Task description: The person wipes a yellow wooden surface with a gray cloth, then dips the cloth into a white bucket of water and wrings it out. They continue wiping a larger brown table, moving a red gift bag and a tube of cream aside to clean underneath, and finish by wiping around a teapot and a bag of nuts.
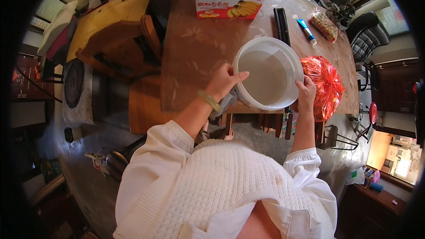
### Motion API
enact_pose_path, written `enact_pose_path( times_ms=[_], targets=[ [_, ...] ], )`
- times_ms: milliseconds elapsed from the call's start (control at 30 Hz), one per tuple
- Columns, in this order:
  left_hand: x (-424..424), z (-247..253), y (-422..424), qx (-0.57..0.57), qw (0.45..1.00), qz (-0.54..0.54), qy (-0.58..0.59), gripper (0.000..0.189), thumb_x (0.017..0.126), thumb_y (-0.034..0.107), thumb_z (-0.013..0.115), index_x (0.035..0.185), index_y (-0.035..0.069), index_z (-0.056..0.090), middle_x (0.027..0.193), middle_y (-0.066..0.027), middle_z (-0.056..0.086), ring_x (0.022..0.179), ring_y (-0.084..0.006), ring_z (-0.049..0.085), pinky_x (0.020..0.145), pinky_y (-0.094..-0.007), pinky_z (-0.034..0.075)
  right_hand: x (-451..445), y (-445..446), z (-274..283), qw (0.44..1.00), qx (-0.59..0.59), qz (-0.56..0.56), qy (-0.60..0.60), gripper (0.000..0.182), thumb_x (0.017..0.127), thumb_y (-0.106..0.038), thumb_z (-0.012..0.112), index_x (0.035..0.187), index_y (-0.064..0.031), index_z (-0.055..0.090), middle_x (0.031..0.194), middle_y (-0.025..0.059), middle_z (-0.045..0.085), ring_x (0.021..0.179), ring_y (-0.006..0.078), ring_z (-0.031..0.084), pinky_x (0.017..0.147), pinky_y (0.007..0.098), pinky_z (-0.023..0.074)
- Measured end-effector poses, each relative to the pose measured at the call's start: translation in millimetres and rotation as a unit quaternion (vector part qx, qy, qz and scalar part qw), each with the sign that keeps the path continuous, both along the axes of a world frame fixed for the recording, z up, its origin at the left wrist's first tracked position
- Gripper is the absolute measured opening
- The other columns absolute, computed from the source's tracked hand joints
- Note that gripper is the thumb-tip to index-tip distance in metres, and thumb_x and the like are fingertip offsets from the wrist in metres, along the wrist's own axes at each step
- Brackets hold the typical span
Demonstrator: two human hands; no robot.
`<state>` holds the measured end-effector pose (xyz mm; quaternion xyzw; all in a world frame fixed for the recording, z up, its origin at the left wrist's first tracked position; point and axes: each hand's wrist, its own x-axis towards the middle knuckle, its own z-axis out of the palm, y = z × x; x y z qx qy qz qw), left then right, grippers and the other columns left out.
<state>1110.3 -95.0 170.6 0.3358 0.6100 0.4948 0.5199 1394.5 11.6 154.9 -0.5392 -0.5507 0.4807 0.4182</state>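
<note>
Between my two hands is a round white plastic bucket [265, 73], seen from above near the front edge of the table. Its inside looks pale and cloudy; I cannot tell whether it holds liquid. My left hand [229, 78] grips the left rim, thumb over the edge, with a jade-coloured bangle on the wrist. On the opposite side, my right hand [306, 89] holds the right wall with its thumb at the rim. A grey cloth [227, 101] shows below my left hand. Close by my right hand sits a shiny red bag [327, 84] gathered at its top.
A banana-printed carton [232, 0] stands at the back of the wooden table [189, 56]. Behind the bucket lie a long black object [281, 25], a blue tube [306, 31] and a bag of snacks [323, 25]. Wooden chairs [116, 46] border the table's left side.
</note>
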Motion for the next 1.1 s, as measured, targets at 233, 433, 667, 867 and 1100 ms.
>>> enact_pose_path(
  times_ms=[233, 433, 667, 867, 1100],
  targets=[
    [-4.3, 6.9, 0.2, 0.011, 0.999, 0.036, -0.023, 0.031, 0.071, 0.018, 0.070, 0.089, -0.005, 0.059, 0.084, -0.0095, 0.062, 0.076, -0.0146, 0.059, 0.067, -0.0284, 0.048, -14.9, -3.2, 9.7, 1.000, 0.024, -0.015, -0.009, 0.031, 0.074, -0.002, 0.055, 0.103, 0.0036, 0.066, 0.087, 0.0016, 0.066, 0.078, 0.0081, 0.058, 0.074, 0.0211, 0.0462],
    [-43.1, 41.9, -24.1, 0.037, 0.997, 0.052, -0.041, 0.031, 0.075, 0.019, 0.070, 0.093, -0.005, 0.060, 0.085, -0.0063, 0.061, 0.075, -0.0128, 0.057, 0.067, -0.0273, 0.047, -57.2, -6.8, 46.9, 0.997, 0.034, 0.023, 0.060, 0.030, 0.075, -0.004, 0.058, 0.101, 0.0064, 0.065, 0.085, 0.0030, 0.066, 0.075, 0.0093, 0.059, 0.072, 0.0225, 0.0475],
    [-109.1, 45.3, -63.9, 0.020, 0.994, 0.097, -0.034, 0.032, 0.080, 0.018, 0.067, 0.101, -0.005, 0.059, 0.095, -0.0082, 0.062, 0.085, -0.0142, 0.057, 0.077, -0.0280, 0.046, -135.1, -24.5, 41.8, 0.996, 0.047, 0.067, 0.033, 0.029, 0.075, -0.003, 0.062, 0.102, 0.0053, 0.067, 0.083, 0.0031, 0.067, 0.072, 0.0090, 0.060, 0.069, 0.0231, 0.0487],
    [-152.5, 39.8, -96.1, 0.014, 0.989, 0.141, -0.036, 0.027, 0.080, 0.013, 0.065, 0.099, -0.006, 0.059, 0.093, -0.0089, 0.062, 0.085, -0.0138, 0.057, 0.075, -0.0277, 0.046, -192.0, -42.4, 1.9, 0.995, 0.043, 0.088, 0.034, 0.026, 0.078, -0.006, 0.063, 0.102, 0.0023, 0.067, 0.081, 0.0043, 0.068, 0.071, 0.0106, 0.060, 0.067, 0.0254, 0.0491],
    [-193.0, 29.0, -123.4, -0.011, 0.989, 0.148, 0.000, 0.024, 0.083, 0.011, 0.060, 0.100, -0.005, 0.059, 0.094, -0.0090, 0.062, 0.084, -0.0155, 0.059, 0.077, -0.0307, 0.047, -236.2, -67.6, 4.0, 0.992, 0.038, 0.116, -0.036, 0.027, 0.076, -0.011, 0.064, 0.101, -0.0004, 0.066, 0.078, 0.0100, 0.066, 0.069, 0.0182, 0.061, 0.067, 0.0318, 0.0496]
  ],
)
